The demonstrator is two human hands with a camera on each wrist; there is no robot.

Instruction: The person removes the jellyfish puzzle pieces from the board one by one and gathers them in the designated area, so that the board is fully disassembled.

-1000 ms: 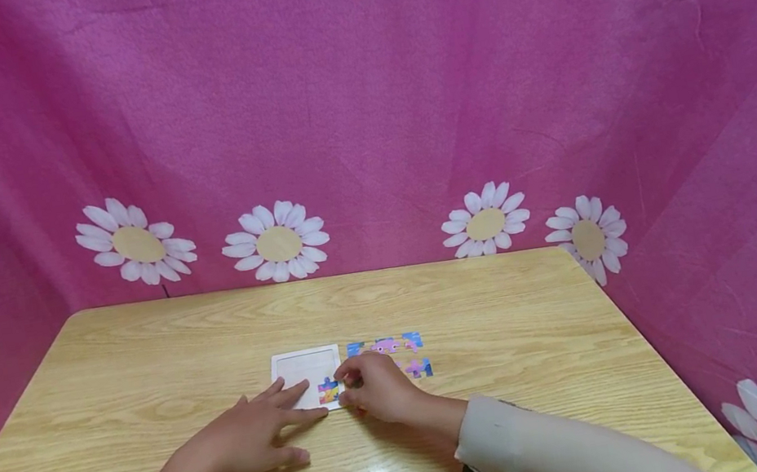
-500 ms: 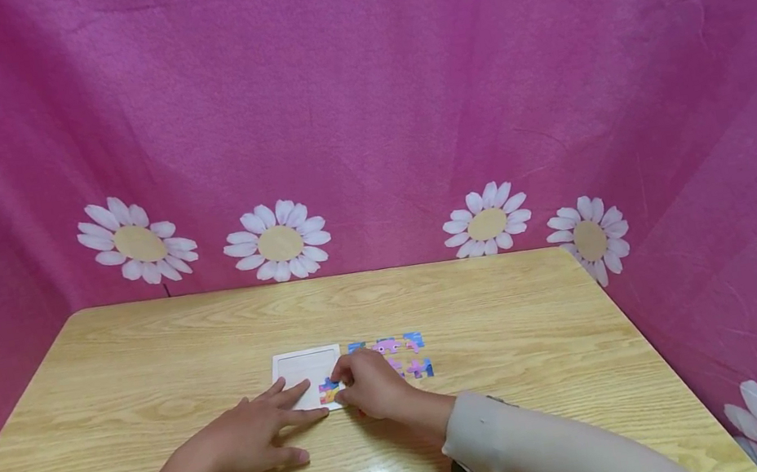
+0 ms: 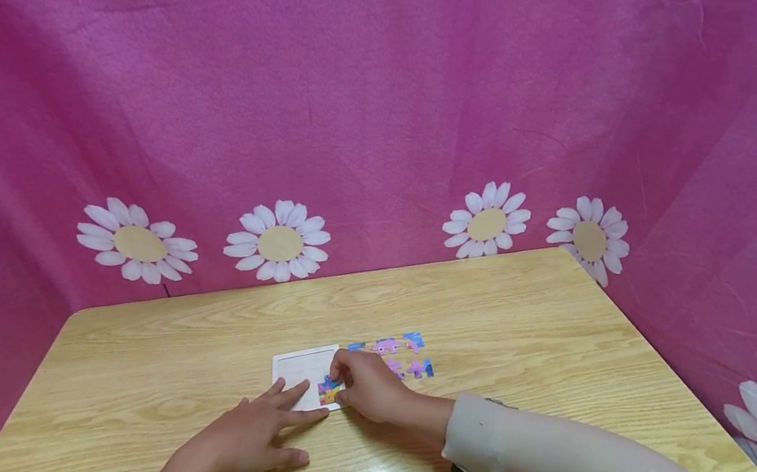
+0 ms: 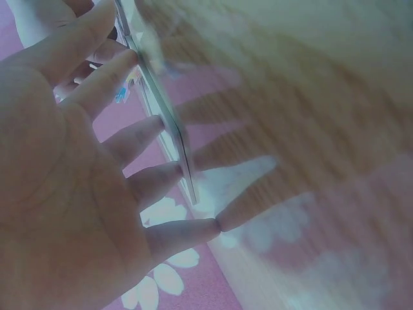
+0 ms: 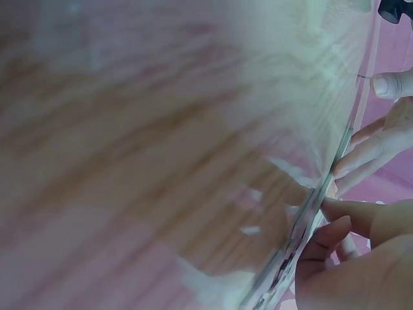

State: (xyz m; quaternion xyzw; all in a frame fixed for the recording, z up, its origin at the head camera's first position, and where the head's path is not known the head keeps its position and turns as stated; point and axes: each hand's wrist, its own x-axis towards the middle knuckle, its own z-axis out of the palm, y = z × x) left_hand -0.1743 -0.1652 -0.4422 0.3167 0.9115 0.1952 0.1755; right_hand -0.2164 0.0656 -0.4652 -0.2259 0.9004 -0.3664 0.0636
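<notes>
A shallow white puzzle tray [image 3: 287,364] lies on the table. Joined blue, pink and yellow puzzle pieces [image 3: 327,393] sit in its lower right part. My left hand [image 3: 243,437] lies with spread, straight fingers, fingertips on the tray's left and front; in the left wrist view the left palm [image 4: 71,174] shows beside the tray's edge. Over the tray's right side, my right hand [image 3: 372,385] pinches a puzzle piece between thumb and forefinger, mostly hidden by the fingers. From the right wrist view, the right hand [image 5: 361,258] is low at the tray rim [image 5: 310,219].
Right of the tray lie several loose puzzle pieces [image 3: 418,367] with pink and blue print, some hidden behind the right hand. The wooden table [image 3: 180,342] is glossy. A pink curtain [image 3: 358,107] with daisies hangs behind its far edge.
My right hand has shifted slightly left, from the tray's right edge onto the pieces at its lower right corner. The left hand has stayed in place.
</notes>
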